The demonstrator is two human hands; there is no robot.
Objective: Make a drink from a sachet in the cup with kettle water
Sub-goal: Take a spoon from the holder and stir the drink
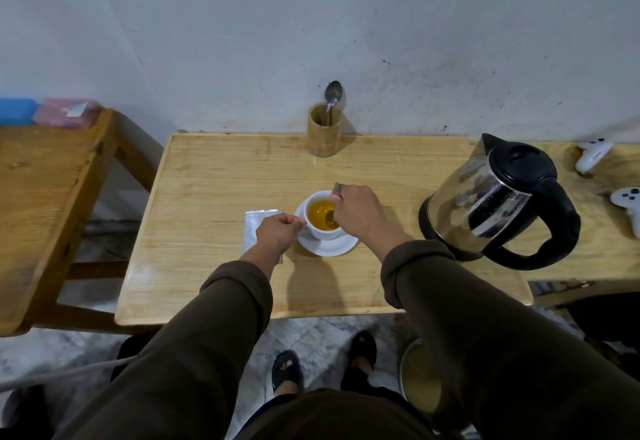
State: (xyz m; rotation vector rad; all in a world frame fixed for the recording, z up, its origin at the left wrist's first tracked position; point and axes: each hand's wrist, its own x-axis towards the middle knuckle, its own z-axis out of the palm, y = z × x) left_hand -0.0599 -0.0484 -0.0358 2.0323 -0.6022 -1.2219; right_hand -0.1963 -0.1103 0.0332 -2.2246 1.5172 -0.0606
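A white cup (pixel 317 232) holding yellow-orange liquid stands on a white saucer (pixel 329 248) in the middle of the wooden table (pixel 214 180). My right hand (pixel 356 213) is shut on a spoon (pixel 330 216) whose bowl dips into the liquid. My left hand (pixel 278 230) grips the cup's handle at its left side. A silver sachet (pixel 254 228) lies flat on the table left of the cup, partly hidden under my left hand. The glass kettle (pixel 498 200) with black lid and handle stands to the right.
A bamboo holder (pixel 325 133) with a second spoon (pixel 333 97) stands at the back edge against the wall. Two white game controllers (pixel 594 154) lie at far right. A second wooden table (pixel 45 190) stands left. A bucket (pixel 420 377) sits on the floor near my feet.
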